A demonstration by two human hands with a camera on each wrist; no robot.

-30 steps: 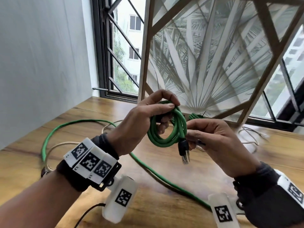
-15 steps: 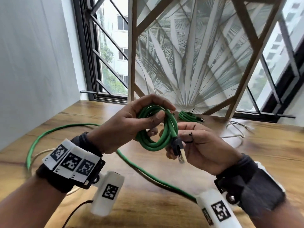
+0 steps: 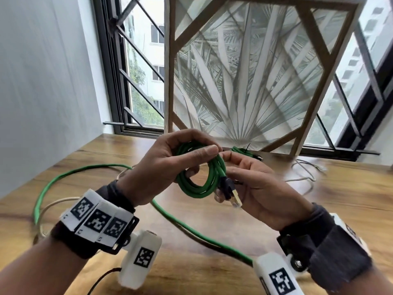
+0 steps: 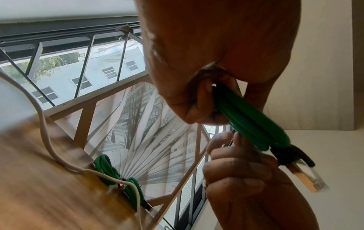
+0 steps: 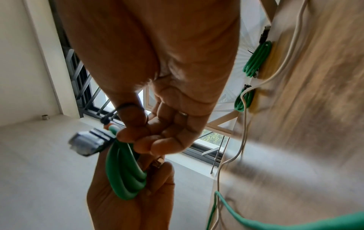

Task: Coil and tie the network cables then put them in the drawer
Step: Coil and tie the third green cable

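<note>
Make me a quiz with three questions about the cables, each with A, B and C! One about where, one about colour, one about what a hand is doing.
1. Where is the coil being worked on?
A. flat on the table
B. up in both hands
C. on the window sill

2. What colour is that coil?
A. green
B. white
C. red

3. What is the left hand doing?
A. lying flat on the table
B. pointing at the window
C. gripping the coil

Answers:
1 B, the left hand and right hand hold it above the table.
2 A, its loops are green.
3 C, its fingers and thumb curl round the loops.
</note>
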